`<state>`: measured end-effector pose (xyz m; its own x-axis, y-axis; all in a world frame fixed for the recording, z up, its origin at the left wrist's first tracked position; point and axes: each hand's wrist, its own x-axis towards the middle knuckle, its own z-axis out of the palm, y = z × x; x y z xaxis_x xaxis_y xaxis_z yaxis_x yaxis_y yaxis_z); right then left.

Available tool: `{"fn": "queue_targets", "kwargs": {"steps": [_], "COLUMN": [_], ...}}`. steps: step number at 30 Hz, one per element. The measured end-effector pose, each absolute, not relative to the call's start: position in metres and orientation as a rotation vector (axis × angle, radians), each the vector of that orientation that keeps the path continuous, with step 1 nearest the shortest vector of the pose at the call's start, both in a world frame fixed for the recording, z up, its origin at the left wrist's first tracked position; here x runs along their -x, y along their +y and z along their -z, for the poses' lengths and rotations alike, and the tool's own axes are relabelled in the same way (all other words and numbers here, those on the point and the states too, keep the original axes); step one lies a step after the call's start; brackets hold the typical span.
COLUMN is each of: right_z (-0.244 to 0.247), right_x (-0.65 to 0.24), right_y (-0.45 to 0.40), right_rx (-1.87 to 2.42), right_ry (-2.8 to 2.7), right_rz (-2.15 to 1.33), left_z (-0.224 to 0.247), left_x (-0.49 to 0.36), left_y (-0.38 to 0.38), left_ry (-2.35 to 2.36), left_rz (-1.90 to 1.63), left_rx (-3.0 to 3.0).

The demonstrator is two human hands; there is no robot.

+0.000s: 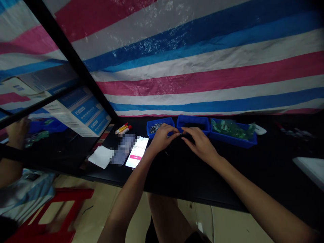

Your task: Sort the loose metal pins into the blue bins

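Both hands meet above the black table, in front of the blue bins. My left hand (163, 137) is closed in a pinch on a small thin item at its fingertips, too small to name. Close beside it, my right hand (198, 141) has its thumb and forefinger near the same item, slightly apart. Behind my left hand is a blue bin of metal pins (155, 128). The middle blue bin (193, 120) holds something dark. Green plastic packets (231, 129) fill the right blue bin (245, 143).
A lit phone (136, 152), white paper (101, 157) and red-and-yellow tubes (123, 128) lie left on the black table (182, 179). A white object (310, 170) is at the right edge. Another person's hand (18, 130) shows beyond the black frame, above a red stool (59, 195).
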<state>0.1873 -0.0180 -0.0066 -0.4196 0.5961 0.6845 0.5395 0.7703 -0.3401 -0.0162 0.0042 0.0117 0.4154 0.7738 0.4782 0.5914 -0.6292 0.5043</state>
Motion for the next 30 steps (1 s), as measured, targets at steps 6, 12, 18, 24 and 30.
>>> {"fn": "queue_targets", "kwargs": {"steps": [6, 12, 18, 24, 30], "right_z": [0.008, 0.027, 0.038, 0.037, 0.035], "right_x": [-0.189, -0.183, -0.174, -0.177, -0.177], "right_y": [-0.015, -0.013, -0.021, -0.011, -0.010], "right_rx": [0.959, 0.885, 0.871, 0.809, 0.798], "right_ry": [-2.143, -2.515, -2.664, -2.574, -2.523], "right_rz": [-0.030, -0.164, -0.216, -0.311, -0.339], "left_z": [-0.013, -0.013, -0.009, -0.008, -0.009], "left_x": [0.034, 0.033, 0.024, 0.030, 0.028], "left_y": [0.010, 0.009, 0.008, 0.012, 0.011], "left_ry": [2.014, 2.052, 1.919, 1.870, 1.840], "left_rz": [-1.466, -1.491, -1.415, -1.471, -1.489], "left_rx": [-2.170, -2.158, -2.204, -2.152, -2.148]}}
